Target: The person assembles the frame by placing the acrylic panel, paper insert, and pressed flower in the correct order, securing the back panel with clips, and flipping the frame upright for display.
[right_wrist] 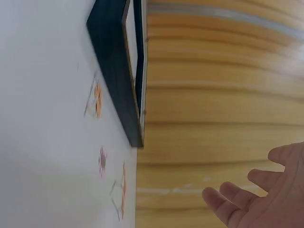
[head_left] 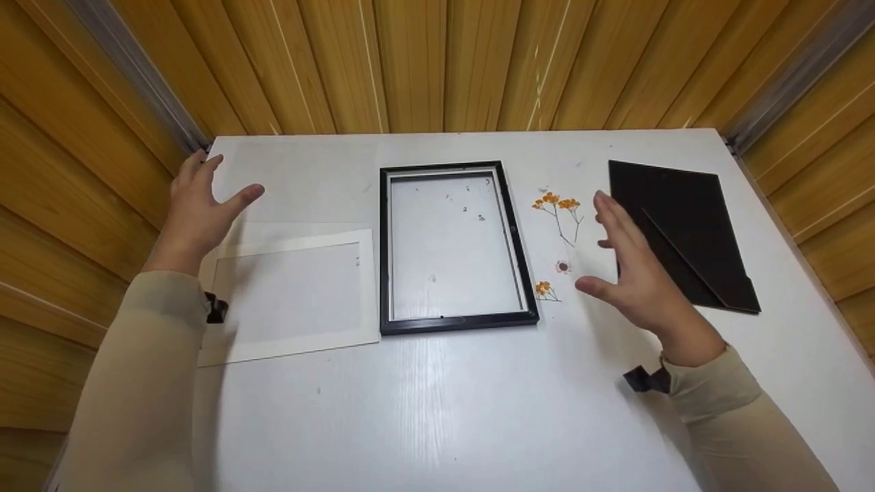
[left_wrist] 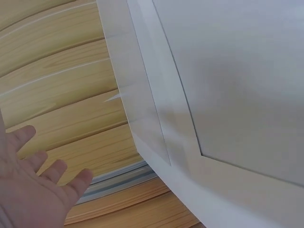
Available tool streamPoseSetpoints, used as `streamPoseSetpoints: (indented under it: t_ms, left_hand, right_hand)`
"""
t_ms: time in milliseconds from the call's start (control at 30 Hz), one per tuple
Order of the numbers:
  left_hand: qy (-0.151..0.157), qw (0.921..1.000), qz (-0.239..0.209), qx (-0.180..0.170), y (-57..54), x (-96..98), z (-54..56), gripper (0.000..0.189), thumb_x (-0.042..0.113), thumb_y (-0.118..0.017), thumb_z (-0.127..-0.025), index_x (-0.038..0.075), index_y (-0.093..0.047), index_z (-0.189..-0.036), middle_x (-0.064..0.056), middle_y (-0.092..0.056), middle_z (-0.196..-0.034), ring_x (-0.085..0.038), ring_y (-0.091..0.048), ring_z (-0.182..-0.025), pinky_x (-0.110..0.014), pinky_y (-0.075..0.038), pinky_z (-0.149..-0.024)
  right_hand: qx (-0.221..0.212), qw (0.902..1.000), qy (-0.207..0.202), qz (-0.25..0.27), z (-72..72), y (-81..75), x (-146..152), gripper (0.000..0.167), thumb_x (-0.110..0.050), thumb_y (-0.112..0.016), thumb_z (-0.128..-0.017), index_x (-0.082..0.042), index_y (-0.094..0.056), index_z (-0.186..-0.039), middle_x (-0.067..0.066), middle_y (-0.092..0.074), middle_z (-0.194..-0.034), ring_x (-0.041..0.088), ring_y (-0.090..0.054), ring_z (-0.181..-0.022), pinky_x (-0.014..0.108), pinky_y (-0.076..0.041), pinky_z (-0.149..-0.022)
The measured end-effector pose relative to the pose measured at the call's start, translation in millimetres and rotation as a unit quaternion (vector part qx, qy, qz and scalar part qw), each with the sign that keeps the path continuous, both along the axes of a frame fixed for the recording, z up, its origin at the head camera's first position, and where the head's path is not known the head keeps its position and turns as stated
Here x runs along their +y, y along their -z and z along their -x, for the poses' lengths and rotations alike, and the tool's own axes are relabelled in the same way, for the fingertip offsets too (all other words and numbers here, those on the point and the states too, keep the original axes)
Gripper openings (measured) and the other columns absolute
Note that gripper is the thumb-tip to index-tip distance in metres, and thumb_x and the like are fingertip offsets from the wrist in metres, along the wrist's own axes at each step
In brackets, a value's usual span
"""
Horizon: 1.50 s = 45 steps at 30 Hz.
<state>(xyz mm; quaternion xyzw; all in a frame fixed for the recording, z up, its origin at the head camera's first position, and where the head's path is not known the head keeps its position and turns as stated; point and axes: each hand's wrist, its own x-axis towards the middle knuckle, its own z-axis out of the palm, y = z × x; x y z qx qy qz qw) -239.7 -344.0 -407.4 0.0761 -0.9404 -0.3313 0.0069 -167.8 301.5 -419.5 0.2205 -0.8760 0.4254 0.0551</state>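
My left hand (head_left: 202, 215) hovers over the table's left side with fingers spread and thumb apart, holding nothing. Beneath and beside it lies a white picture mat (head_left: 294, 346) with a rectangular window. A black picture frame (head_left: 385, 253) rests flat at the middle, the mat's right edge close to it. My right hand (head_left: 636, 273) is raised above the right side, its fingers extended and its grasp empty. Between it and the frame lie a branched orange dried flower (head_left: 567, 203), a small pinkish flower (head_left: 562, 266) and a short orange sprig (head_left: 544, 288).
A black backing board (head_left: 683, 198) with a slanted strut lies at the right, partly behind my right hand. Behind the mat shows the faint outline of a thin clear sheet (left_wrist: 137, 90). Yellow wood-look panels (head_left: 410, 61) wall the white table on its back and sides.
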Motion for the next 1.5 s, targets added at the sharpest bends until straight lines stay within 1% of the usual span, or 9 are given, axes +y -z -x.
streamPoseSetpoints:
  t_ms: [167,300,433,533,667,867,1000,1267,1500]
  left_hand:
    - [-0.021,0.9995,-0.015,-0.021,6.3,-5.8,9.4,0.124,0.09,-0.06,-0.096,0.019,-0.008,-0.184,-0.012,0.016,-0.192,-0.051,0.006,-0.177,-0.087,-0.015,-0.133]
    - [-0.031,0.999,-0.027,-0.018,19.6,-6.9,15.0,0.126,0.087,-0.064,-0.096,0.013,-0.01,-0.183,-0.018,0.013,-0.191,-0.054,0.006,-0.176,-0.083,-0.013,-0.136]
    - [-0.041,0.9975,-0.052,-0.025,33.3,-6.6,19.7,0.13,0.084,-0.07,-0.095,0.011,-0.009,-0.183,-0.02,0.014,-0.191,-0.053,0.007,-0.177,-0.079,-0.012,-0.139]
    - [-0.05,0.996,-0.065,-0.035,42.2,-6.4,23.3,0.134,0.083,-0.074,-0.093,0.011,-0.007,-0.183,-0.02,0.014,-0.191,-0.053,0.005,-0.177,-0.077,-0.013,-0.14]
    - [-0.063,0.9945,-0.072,-0.043,51.6,-6.8,27.9,0.138,0.082,-0.076,-0.092,0.007,-0.004,-0.183,-0.022,0.012,-0.19,-0.052,0.004,-0.177,-0.073,-0.011,-0.142]
    - [-0.113,0.9884,-0.067,-0.076,59.7,-4.3,32.1,0.149,0.089,-0.075,-0.087,0.002,0.0,-0.181,-0.026,0.001,-0.19,-0.054,-0.005,-0.174,-0.072,-0.016,-0.142]
    - [-0.138,0.9832,-0.037,-0.113,61.9,-6.1,27.6,0.157,0.094,-0.075,-0.082,0.002,0.004,-0.18,-0.032,0.006,-0.188,-0.058,-0.002,-0.171,-0.078,-0.013,-0.139]
    - [-0.165,0.9743,-0.011,-0.152,52.1,5.3,19.9,0.157,0.089,-0.074,-0.086,-0.011,0.007,-0.175,-0.042,0.01,-0.181,-0.063,-0.004,-0.167,-0.076,-0.012,-0.14]
    - [-0.177,0.9722,-0.001,-0.153,57.2,1.3,29.6,0.147,0.081,-0.082,-0.085,-0.019,-0.018,-0.171,-0.045,-0.005,-0.177,-0.063,-0.015,-0.164,-0.079,-0.018,-0.136]
  right_hand:
    - [-0.015,0.999,-0.035,0.024,-10.7,4.2,-21,0.117,-0.044,-0.092,-0.092,-0.017,-0.022,-0.182,0.011,-0.023,-0.19,0.012,-0.046,-0.152,0.023,-0.049,-0.11]
    - [-0.068,0.9976,-0.014,0.002,-22.2,5.7,-39,0.114,-0.022,-0.093,-0.093,-0.013,-0.023,-0.182,0.012,-0.025,-0.188,0.021,-0.057,-0.142,0.032,-0.058,-0.104]
    - [-0.141,0.9898,0.011,-0.013,-33.2,11.1,-55,0.111,-0.028,-0.094,-0.096,-0.011,-0.024,-0.181,0.012,-0.025,-0.188,0.035,-0.066,-0.124,0.033,-0.061,-0.095]
    - [-0.175,0.9839,0.025,-0.027,-38.1,18.9,-63,0.114,-0.036,-0.096,-0.094,-0.005,-0.027,-0.18,0.013,-0.028,-0.185,0.026,-0.065,-0.113,0.022,-0.055,-0.087]
    - [-0.198,0.9785,0.039,-0.044,-39.7,28.1,-68,0.119,-0.042,-0.098,-0.091,0.002,-0.028,-0.177,0.015,-0.033,-0.179,0.018,-0.062,-0.104,0.019,-0.051,-0.081]
    - [-0.21,0.9742,0.056,-0.062,-37.6,35.7,-70,0.115,-0.037,-0.098,-0.092,0.007,-0.031,-0.175,0.018,-0.035,-0.174,0.017,-0.066,-0.094,0.019,-0.053,-0.073]
    - [-0.206,0.9734,0.061,-0.078,-35.4,38.6,-73,0.104,-0.03,-0.095,-0.095,0.006,-0.036,-0.173,0.021,-0.038,-0.17,0.016,-0.068,-0.095,0.02,-0.054,-0.073]
    - [-0.204,0.9702,0.073,-0.109,-35.5,44.6,-75,0.086,-0.025,-0.089,-0.101,0.005,-0.045,-0.169,0.023,-0.047,-0.163,0.018,-0.064,-0.098,0.024,-0.049,-0.077]
    - [-0.194,0.9726,0.07,-0.107,-35.2,47.2,-74,0.084,-0.023,-0.089,-0.101,0.005,-0.047,-0.168,0.022,-0.049,-0.16,0.018,-0.062,-0.096,0.023,-0.049,-0.076]
